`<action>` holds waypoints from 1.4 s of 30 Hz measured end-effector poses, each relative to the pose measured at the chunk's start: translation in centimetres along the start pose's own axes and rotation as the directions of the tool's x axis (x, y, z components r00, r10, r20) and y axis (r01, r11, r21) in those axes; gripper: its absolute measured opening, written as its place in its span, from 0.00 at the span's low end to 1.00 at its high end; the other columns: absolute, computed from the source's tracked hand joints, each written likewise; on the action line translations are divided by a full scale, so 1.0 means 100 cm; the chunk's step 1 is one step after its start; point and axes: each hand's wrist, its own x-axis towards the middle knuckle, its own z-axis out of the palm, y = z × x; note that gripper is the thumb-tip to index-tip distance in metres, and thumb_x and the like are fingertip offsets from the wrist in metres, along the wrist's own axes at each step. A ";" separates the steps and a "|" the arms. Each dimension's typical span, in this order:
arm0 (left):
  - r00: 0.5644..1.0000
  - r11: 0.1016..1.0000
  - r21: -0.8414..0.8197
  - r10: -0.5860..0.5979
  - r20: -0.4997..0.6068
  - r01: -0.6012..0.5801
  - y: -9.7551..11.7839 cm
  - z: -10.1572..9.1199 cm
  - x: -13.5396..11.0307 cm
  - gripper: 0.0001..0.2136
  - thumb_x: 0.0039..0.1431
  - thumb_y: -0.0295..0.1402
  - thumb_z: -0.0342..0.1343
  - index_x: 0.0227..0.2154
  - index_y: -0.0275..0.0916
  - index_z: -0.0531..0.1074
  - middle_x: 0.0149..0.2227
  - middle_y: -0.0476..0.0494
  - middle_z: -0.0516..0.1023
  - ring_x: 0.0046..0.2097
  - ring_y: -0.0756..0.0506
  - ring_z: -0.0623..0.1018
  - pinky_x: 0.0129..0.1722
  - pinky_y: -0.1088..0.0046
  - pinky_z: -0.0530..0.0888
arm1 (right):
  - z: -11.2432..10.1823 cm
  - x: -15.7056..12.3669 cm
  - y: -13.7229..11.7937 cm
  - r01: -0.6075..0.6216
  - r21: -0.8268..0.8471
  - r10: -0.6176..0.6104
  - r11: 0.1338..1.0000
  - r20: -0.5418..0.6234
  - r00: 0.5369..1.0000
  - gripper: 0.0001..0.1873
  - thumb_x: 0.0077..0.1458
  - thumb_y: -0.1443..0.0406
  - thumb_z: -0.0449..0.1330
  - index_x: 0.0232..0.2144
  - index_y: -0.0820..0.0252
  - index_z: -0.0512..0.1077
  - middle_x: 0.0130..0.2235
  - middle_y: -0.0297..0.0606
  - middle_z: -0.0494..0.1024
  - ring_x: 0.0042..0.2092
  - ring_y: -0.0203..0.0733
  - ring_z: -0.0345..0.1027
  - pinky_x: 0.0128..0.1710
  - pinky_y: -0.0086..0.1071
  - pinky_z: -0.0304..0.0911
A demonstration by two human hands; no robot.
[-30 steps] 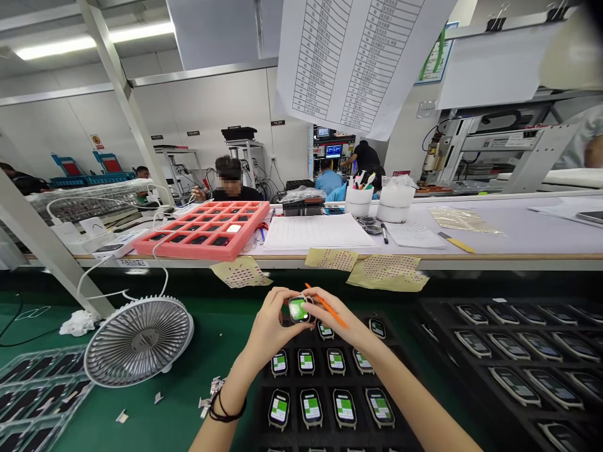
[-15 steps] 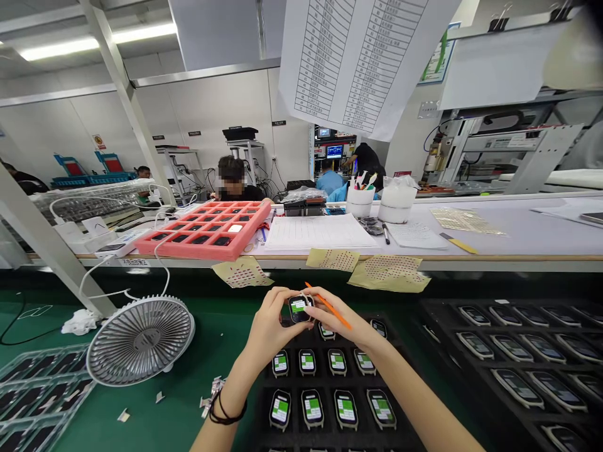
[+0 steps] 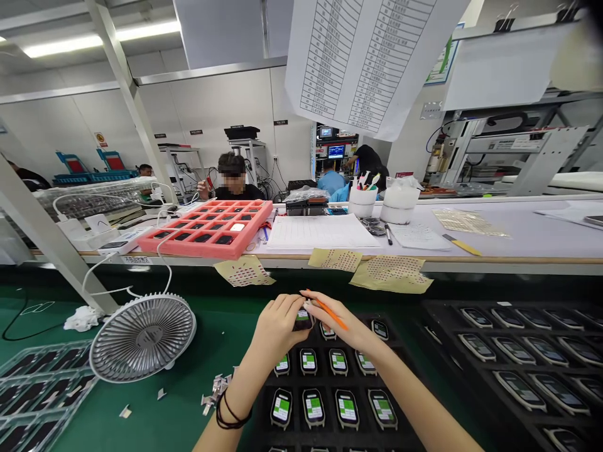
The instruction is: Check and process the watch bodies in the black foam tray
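Between both hands is a smartwatch body [image 3: 303, 318] without a strap, its lit screen showing a green patch, above the far end of a black tray. My left hand [image 3: 281, 322] is closed around the watch from the left, its fingers over the top. At the watch's right edge, my right hand [image 3: 332, 317] pinches with its fingertips and also carries an orange stick-like tool [image 3: 330, 310] lying across the fingers. Below the hands, the black foam tray [image 3: 330, 383] holds rows of similar watches [image 3: 347, 408] with green and white screens.
A second black tray [image 3: 475, 392] of dark-screened watches stands right. Left are a grey fan [image 3: 144, 339], a clear tray [image 3: 47, 392] of dark parts and small scraps [image 3: 217, 389]. The shelf ahead bears a pink foam tray [image 3: 226, 251] and papers [image 3: 323, 231]. A co-worker [image 3: 230, 182] sits beyond.
My left fingers have moved over the top of the watch and now cover more of its screen. The watch has turned slightly. The co-worker across has raised a hand.
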 end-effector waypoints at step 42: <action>0.981 0.918 -0.395 -0.051 -0.184 -0.026 0.015 -0.023 0.005 0.21 0.48 0.25 0.61 0.47 0.41 0.69 0.48 0.37 0.75 0.49 0.39 0.74 0.47 0.59 0.74 | -0.003 -0.013 -0.024 0.204 0.319 -0.162 0.926 -0.153 0.975 0.21 0.62 0.52 0.47 0.45 0.59 0.71 0.37 0.41 0.76 0.38 0.42 0.70 0.40 0.37 0.66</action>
